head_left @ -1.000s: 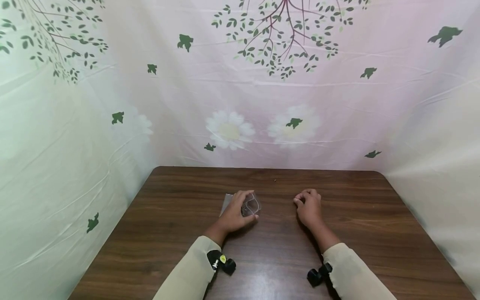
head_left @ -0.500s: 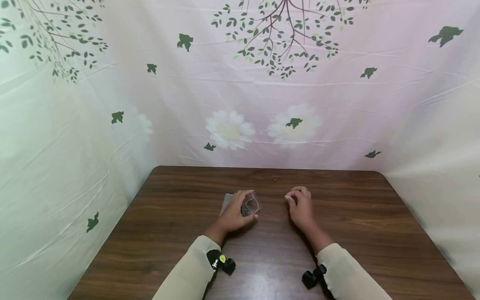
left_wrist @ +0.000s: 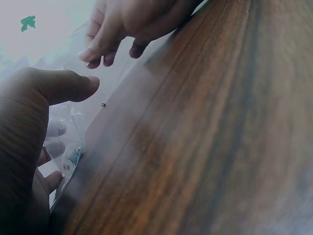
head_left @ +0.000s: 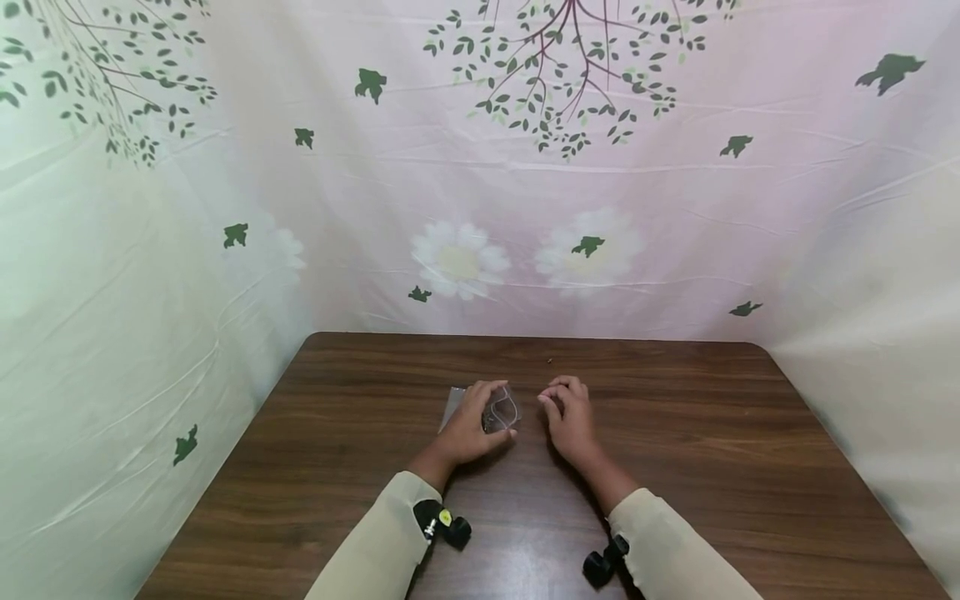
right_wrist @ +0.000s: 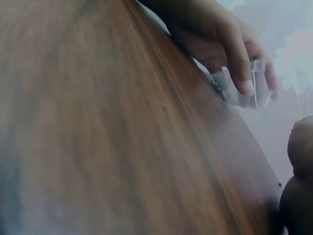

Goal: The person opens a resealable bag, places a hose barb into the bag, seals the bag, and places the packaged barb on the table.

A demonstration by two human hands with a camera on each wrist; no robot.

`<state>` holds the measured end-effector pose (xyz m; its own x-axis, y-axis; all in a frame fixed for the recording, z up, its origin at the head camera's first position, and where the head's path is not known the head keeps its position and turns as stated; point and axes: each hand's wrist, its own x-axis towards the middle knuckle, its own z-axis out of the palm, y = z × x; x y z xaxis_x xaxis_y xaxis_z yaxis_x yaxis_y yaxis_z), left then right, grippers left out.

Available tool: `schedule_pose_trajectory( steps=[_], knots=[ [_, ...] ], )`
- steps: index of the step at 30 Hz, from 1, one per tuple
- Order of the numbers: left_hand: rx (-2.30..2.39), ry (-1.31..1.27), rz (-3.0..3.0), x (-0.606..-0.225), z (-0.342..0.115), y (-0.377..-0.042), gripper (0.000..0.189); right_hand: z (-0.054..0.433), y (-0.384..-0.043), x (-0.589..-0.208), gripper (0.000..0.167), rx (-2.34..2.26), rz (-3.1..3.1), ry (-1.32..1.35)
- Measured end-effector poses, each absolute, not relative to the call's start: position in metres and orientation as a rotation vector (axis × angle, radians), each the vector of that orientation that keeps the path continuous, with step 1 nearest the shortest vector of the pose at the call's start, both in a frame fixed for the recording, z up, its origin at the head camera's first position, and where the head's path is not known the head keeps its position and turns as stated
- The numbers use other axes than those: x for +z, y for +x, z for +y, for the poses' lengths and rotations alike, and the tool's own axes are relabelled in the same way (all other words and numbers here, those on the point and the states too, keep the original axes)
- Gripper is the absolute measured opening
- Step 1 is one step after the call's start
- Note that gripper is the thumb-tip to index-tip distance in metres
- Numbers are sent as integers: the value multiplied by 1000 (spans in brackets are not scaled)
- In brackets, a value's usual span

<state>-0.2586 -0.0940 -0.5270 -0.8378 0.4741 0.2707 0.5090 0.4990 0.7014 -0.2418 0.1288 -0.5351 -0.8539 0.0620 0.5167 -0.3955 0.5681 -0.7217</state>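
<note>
My left hand [head_left: 468,425] holds a small clear plastic bag [head_left: 505,408] on the table, fingers and thumb spread around its mouth. Tiny shiny metal pieces [left_wrist: 74,155] lie low inside the bag in the left wrist view; their exact kind is too small to tell. Just right of the bag, apart from it, my right hand [head_left: 572,421] has thumb and forefinger together. A tiny metal piece [left_wrist: 88,64] shows at those fingertips, mostly hidden. Another tiny metal piece [head_left: 550,361] lies loose on the table beyond both hands.
The brown wooden table [head_left: 360,500] has rounded far corners. A patterned cloth [head_left: 525,192] hangs behind it and along both sides. Each wrist carries a black camera, the left one [head_left: 456,533] and the right one [head_left: 600,568], low over the tabletop.
My right hand has moved left toward the bag, its thumb and forefinger still together. The left hand and the bag have stayed in place.
</note>
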Motion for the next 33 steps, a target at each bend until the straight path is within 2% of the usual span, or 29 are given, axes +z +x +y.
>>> schedule_pose_trajectory(
  steps=[9, 18, 33],
  knots=[
    [-1282, -881, -2679, -528, -95, -258, 84, 116, -244, -540, 6, 1211, -2179, 443],
    [-1275, -883, -2678, -529, -94, -259, 82, 109, -243, -540, 6, 1271, -2240, 512],
    [-1271, -875, -2687, -527, -95, -258, 83, 112, -250, -542, 7, 1346, -2239, 363]
  ],
)
